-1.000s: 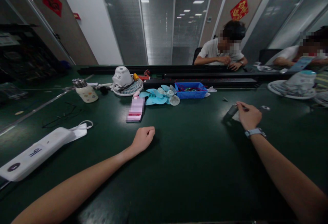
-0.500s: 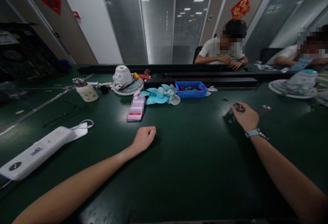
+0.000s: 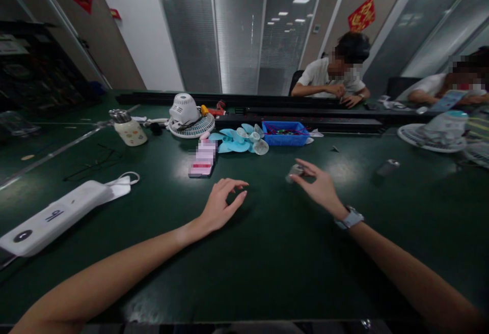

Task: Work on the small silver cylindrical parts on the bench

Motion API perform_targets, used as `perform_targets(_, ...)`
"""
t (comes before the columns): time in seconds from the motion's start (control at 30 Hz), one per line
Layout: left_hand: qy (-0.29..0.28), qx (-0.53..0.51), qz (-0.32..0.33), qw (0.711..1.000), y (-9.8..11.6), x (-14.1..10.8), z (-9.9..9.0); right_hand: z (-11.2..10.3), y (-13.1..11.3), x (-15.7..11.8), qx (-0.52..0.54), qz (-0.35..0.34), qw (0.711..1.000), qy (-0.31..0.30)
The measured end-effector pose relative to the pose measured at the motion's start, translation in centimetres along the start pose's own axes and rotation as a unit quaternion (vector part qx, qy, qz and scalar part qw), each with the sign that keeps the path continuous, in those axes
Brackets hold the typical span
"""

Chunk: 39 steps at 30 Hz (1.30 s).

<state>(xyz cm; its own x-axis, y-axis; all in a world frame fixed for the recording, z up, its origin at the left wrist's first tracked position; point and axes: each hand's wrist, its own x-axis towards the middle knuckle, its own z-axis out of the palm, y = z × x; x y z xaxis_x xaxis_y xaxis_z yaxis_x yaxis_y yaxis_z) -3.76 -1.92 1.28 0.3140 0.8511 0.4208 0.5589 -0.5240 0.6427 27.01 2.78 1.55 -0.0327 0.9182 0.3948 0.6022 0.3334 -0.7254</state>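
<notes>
My right hand (image 3: 319,186), a watch on its wrist, pinches a small silvery metal part (image 3: 295,173) between thumb and fingers over the middle of the green table. The part is blurred, so its kind is unclear. To its left, my left hand (image 3: 223,204) is empty, with thumb and fingers apart and pointing toward the right hand. Farther right lies a small silver metal cylinder (image 3: 388,166), which looks like a little motor. A phone (image 3: 204,159) lies beyond my left hand, beside light blue fan blades (image 3: 235,140).
A blue tray (image 3: 286,138) of wires and small parts stands near black rails at the back. White fan housings (image 3: 191,120) stand left and right. A bottle (image 3: 130,129) and a long white device (image 3: 57,217) are on the left. Two people sit across the table.
My right hand has moved left across the table with the silvery part, away from the metal cylinder. My left hand has gone from a closed fist to open fingers.
</notes>
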Motion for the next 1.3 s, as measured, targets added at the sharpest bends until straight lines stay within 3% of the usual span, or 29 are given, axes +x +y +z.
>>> perform_targets(0.1,-0.004,0.011,0.017,1.0,1.0,-0.7,0.4,3.9,-4.1,-2.7,0.087,-0.053,0.983,-0.155)
perform_targets(0.17,-0.001,0.024,0.028,0.999,1.3,-1.1,0.7,5.3,-5.5,-3.9,0.108,-0.068,0.973,-0.192)
perform_targets(0.43,0.018,0.017,0.014,1.0,1.4,-0.5,1.6,5.8,-5.6,-4.5,0.162,-0.046,0.965,-0.203)
perform_targets(0.77,0.01,-0.023,-0.009,1.0,2.0,0.3,1.7,5.9,-5.5,-4.4,0.21,-0.04,0.938,-0.273)
perform_targets(1.03,0.021,-0.025,0.021,0.999,2.4,0.6,0.7,5.7,-5.7,-4.5,0.194,-0.046,0.937,-0.287)
perform_targets(1.2,0.074,-0.001,-0.012,0.997,0.5,0.3,-0.2,5.4,-5.9,-4.5,0.182,-0.054,0.941,-0.279)
perform_targets(1.3,0.031,0.042,-0.05,0.997,-1.4,-0.2,0.0,5.4,-6.1,-4.7,0.183,-0.053,0.939,-0.285)
